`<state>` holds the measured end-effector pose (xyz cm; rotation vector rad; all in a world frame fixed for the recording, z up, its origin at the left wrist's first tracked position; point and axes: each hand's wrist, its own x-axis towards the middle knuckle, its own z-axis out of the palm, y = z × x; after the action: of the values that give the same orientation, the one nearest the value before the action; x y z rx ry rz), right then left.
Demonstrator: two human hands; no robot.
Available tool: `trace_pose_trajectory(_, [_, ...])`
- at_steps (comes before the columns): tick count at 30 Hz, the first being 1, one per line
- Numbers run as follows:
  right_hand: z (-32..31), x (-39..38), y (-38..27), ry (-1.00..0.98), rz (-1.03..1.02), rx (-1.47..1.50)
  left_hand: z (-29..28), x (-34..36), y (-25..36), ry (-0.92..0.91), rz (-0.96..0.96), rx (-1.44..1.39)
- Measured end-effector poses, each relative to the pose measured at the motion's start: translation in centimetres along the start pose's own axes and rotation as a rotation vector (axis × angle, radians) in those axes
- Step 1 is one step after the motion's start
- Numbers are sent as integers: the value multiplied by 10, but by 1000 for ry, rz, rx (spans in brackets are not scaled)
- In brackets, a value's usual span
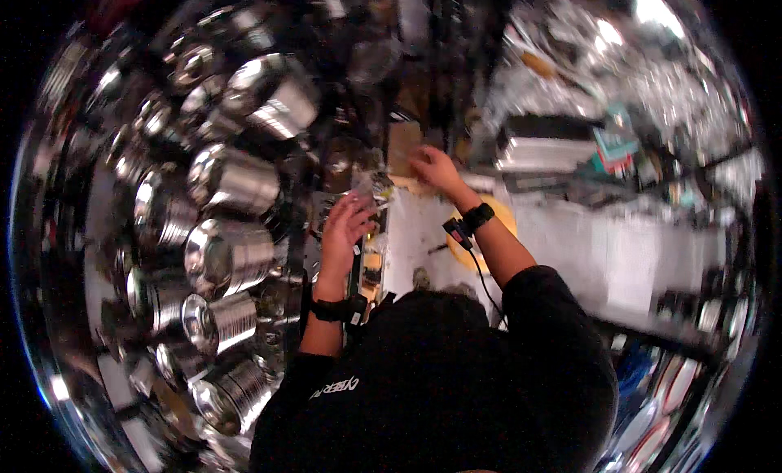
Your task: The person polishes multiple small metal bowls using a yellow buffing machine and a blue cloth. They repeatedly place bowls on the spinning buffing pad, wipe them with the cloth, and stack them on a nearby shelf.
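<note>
My left hand (pixel 347 220) is raised beside the shelf on the left, its fingers spread apart. Close to its fingertips is a pale see-through thing (pixel 363 186), too smeared to name; I see no grip on it. My right hand (pixel 436 170) reaches forward near a brown cardboard-like piece (pixel 403 143). Its fingers look bent, but motion blur hides whether they hold anything. Both wrists wear black bands, and a cable hangs from the one on the right (pixel 477 217).
Rows of shiny metal pots or canisters (pixel 232 180) fill the left shelves. On the right are a white shelf surface (pixel 562 237), a dark-topped stack (pixel 547 143) and heaped shiny goods (pixel 635 74). A round yellow thing (pixel 507 220) sits below my right forearm, over the pale floor (pixel 403 249).
</note>
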<state>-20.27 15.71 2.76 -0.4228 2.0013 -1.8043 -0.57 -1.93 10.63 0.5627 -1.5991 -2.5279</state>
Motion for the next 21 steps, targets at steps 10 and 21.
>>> trace_pose_trajectory(10, [-87, -212, 349, 635, 571, -196, 30, 20, -73, -85, -372, 262])
trace_pose_trajectory(21, [-93, -192, 551, 876, 998, -150, 3, 2, -128, 21, -563, 489])
